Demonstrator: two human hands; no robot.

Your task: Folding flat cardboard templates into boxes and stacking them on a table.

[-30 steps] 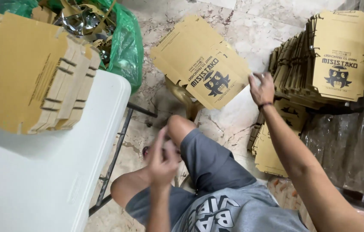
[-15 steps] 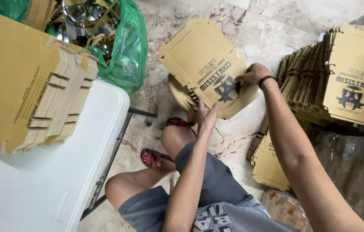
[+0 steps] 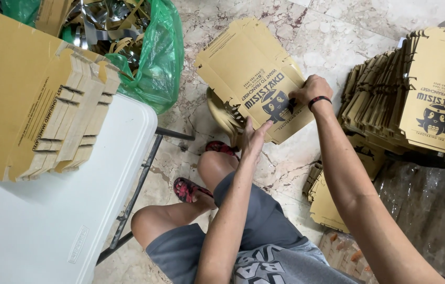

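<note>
Flat cardboard box [image 3: 254, 79] — right hand [image 3: 311, 90] pinching its edge, left hand [image 3: 254, 138] spread against it.

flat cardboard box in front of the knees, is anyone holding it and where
Yes. The right hand grips the flat cardboard box at its right edge; the left hand presses its near bottom edge.

packing workroom — flat carton stacks [image 3: 422, 94] | folding table [image 3: 59, 221] — marble floor [image 3: 338, 31]
</note>
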